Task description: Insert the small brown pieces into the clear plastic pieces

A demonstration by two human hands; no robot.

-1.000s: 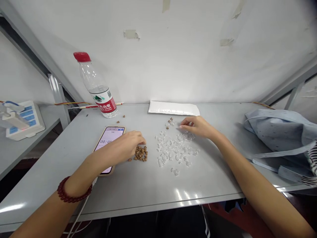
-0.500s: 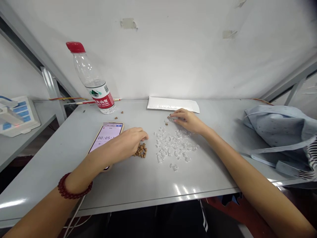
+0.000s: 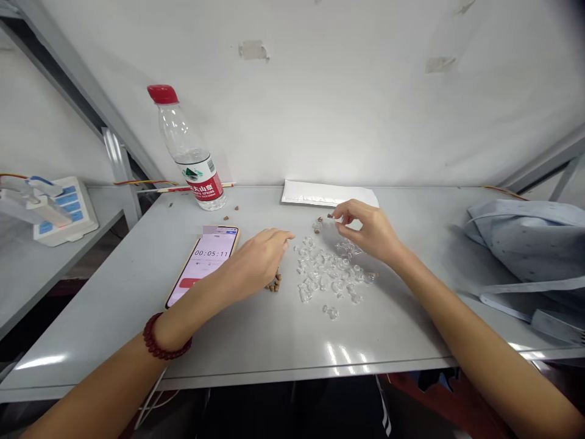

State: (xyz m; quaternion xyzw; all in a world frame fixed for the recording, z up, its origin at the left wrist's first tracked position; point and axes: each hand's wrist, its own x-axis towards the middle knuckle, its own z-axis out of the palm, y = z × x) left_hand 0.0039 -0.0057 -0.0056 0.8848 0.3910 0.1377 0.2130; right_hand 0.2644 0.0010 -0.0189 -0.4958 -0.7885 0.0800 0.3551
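Observation:
My left hand is over a small pile of brown, kibble-like pieces, covering most of them. Its fingers are drawn together, with thumb and index tips close; anything between them is hidden. Farther back, my right hand has its thumb and index finger apart. Beside that index fingertip, apparently touching it, lies a small brown piece. Two more brown pieces lie just left of it, close to clear plastic bits. Many small transparent plastic pieces, some ring-like, are scattered between and below my hands.
A phone showing a timer lies by my left forearm. Behind it stand a red-capped water bottle and two stray brown pieces. A white packet lies along the wall. Blue cloth is at right, a power strip at left.
The view has shifted left. My left hand has moved right relative to the brown pile, covering more of it. My right thumb and index finger have spread apart beside the brown pieces.

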